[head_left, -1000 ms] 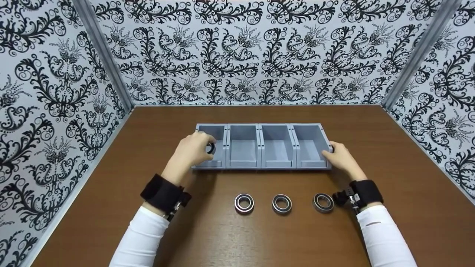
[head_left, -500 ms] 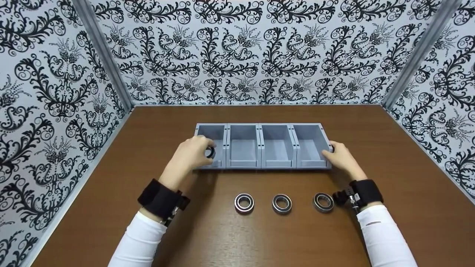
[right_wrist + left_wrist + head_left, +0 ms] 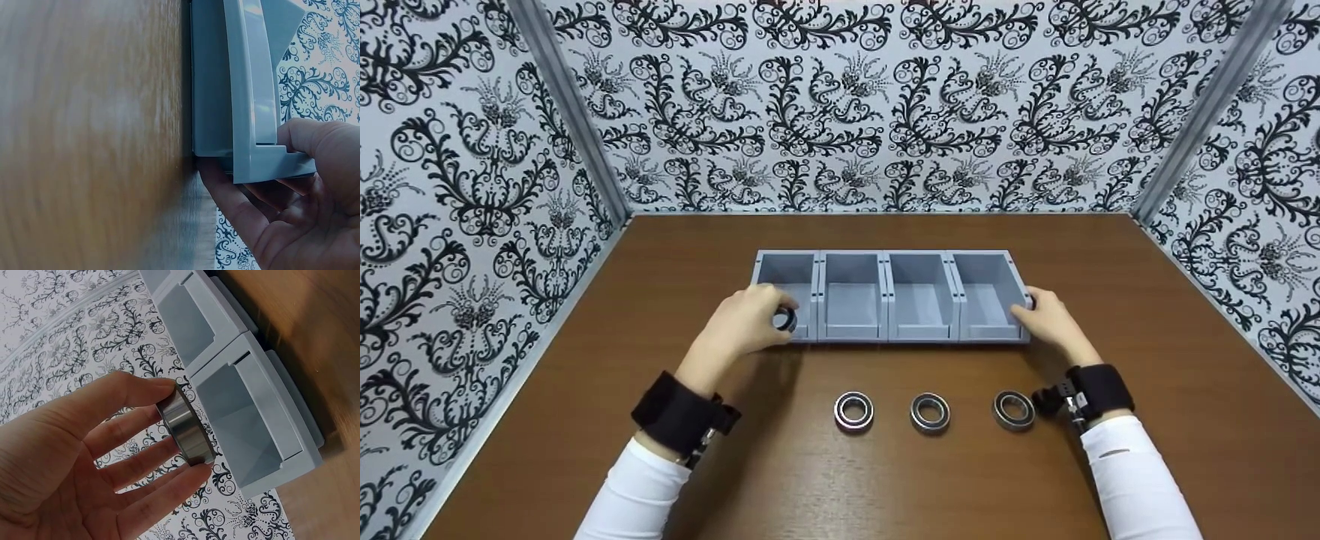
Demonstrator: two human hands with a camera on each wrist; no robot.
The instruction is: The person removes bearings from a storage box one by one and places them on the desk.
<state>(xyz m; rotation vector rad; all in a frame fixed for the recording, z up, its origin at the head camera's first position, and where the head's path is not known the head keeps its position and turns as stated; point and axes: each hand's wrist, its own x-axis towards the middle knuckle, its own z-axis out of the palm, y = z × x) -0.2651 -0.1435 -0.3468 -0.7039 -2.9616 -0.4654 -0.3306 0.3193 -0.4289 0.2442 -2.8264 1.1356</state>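
My left hand [image 3: 742, 321] pinches a ball bearing [image 3: 188, 427] between thumb and fingertips, at the front of the leftmost bin. In the left wrist view the bearing's shiny outer rim faces the camera, close to that bin [image 3: 292, 433]; whether they touch I cannot tell. My right hand [image 3: 1054, 321] grips the side wall of the rightmost bin [image 3: 247, 101], thumb on the inner side and fingers outside and below. The row of joined grey bins [image 3: 851, 331] stands on the table. Three more bearings lie flat in front of it: left [image 3: 853, 428], middle [image 3: 930, 429] and right [image 3: 1015, 426].
The brown wooden table [image 3: 885, 487] reaches back to a patterned wall [image 3: 855, 112], with more patterned panels at both sides. The right wrist strap and its camera [image 3: 1057, 397] are close beside the right-hand loose bearing.
My left hand, with the bearing, has drawn back from over the leftmost bin toward its front edge, slightly toward me. My right hand, the bins and the loose bearings have stayed put.
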